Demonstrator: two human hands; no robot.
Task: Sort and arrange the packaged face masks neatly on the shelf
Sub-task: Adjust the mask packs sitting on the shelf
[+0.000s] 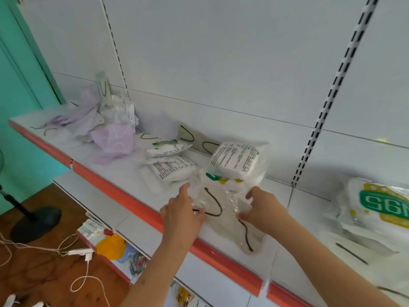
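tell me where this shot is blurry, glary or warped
Head view: wide-angle bending bows the slotted upright; motion blur smears the green-printed pack at the right edge; glare glints off the clear pack between left hand and right hand.

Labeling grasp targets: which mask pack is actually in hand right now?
The clear-wrapped white mask pack with black ear loops, held at the shelf's front edge between left hand and right hand. The other packs lie untouched on the shelf.

Shop corner, white and teal
White slotted back panel (pixel 221 63); teal wall (pixel 13 107) left; wooden floor (pixel 44 273) with cables (pixel 73 251).
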